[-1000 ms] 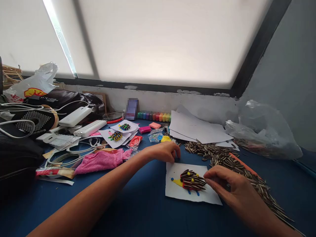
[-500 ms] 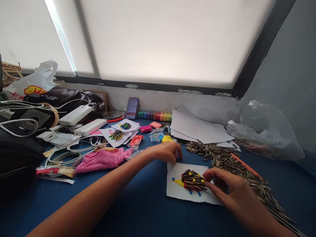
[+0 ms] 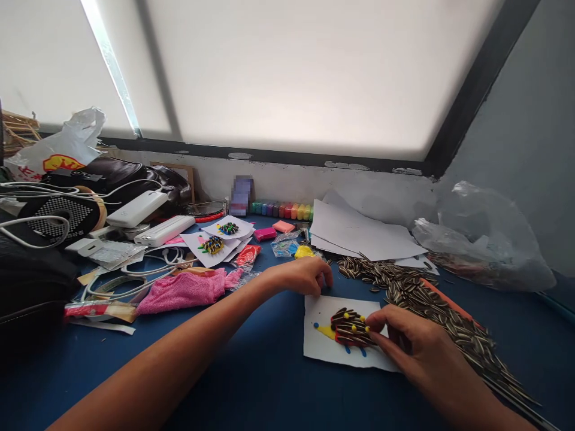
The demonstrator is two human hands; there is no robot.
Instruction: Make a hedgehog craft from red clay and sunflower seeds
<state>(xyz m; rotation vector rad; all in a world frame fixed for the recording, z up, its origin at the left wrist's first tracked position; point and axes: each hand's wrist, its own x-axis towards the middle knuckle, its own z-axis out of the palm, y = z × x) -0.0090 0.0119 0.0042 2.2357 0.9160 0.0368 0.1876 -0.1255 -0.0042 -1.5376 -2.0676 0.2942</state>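
Observation:
A white card (image 3: 318, 347) lies on the blue table, bearing a clay hedgehog (image 3: 350, 328) with a yellow snout, blue nose and feet, and sunflower seeds as spines. Several yellow clay dots sit among the seeds. The thumb and index finger of my right hand (image 3: 417, 347) pinch a small yellow clay ball (image 3: 367, 328) at the hedgehog's right side. My left hand (image 3: 309, 275) rests at the card's upper edge, fingers curled down; whatever they hold, if anything, is hidden. Just beyond it lies a yellow clay lump (image 3: 304, 251).
Loose sunflower seeds (image 3: 431, 305) spread along the right, beside white paper sheets (image 3: 359, 230) and a clear plastic bag (image 3: 498, 239). Behind stands a row of coloured clay packs (image 3: 283, 210). Two finished-looking cards (image 3: 215, 251), a pink cloth (image 3: 184, 290), cables and power banks (image 3: 166, 230) crowd the left.
My right fingertips have moved slightly left, further over the hedgehog's right side, with the yellow ball between them. My left hand has stayed nearly still.

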